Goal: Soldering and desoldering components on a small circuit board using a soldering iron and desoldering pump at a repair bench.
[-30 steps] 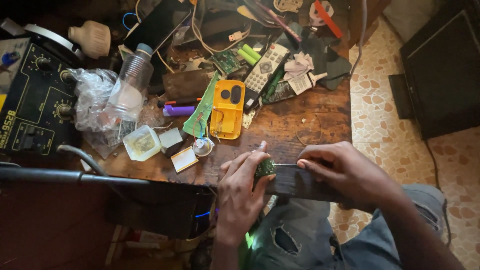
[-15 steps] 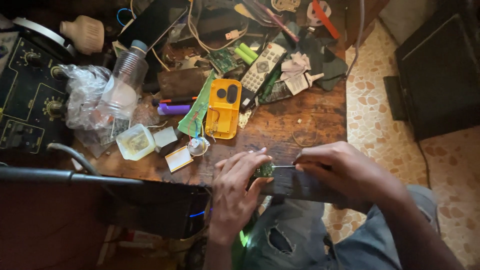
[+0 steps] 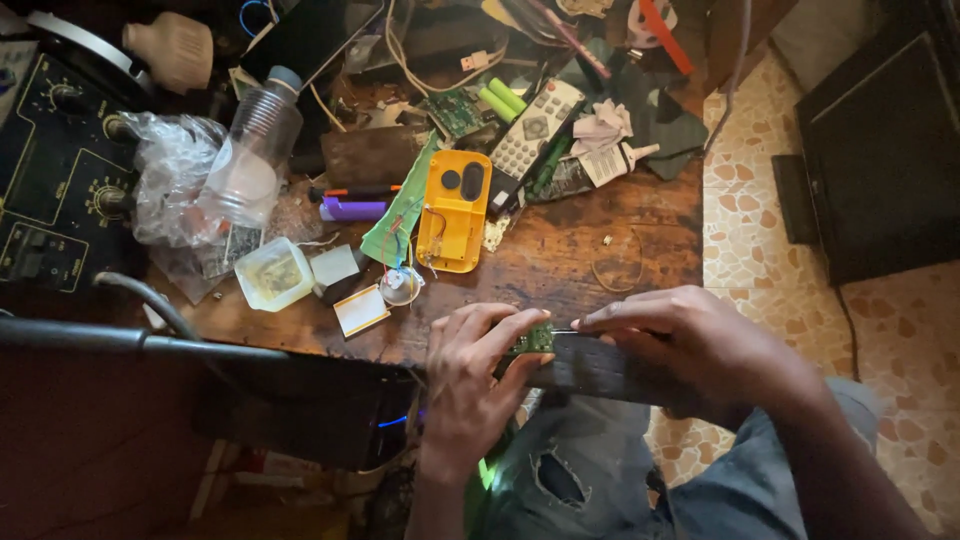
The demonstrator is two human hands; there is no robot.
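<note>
My left hand pinches a small green circuit board at the near edge of the worn wooden table. My right hand holds a thin metal tool whose tip touches the board from the right. Both hands rest over the table edge above my lap. Just beyond them lies an open yellow plastic casing with thin wires running to a green circuit strip.
Clutter covers the table's far half: a grey remote, a clear plastic bottle, a crumpled plastic bag, a purple marker, a small square tub. A black instrument panel stands at the left. Tiled floor lies to the right.
Hands stay at the table edge on the small board; the view has drifted slightly, and the fingers have shifted only a little.
</note>
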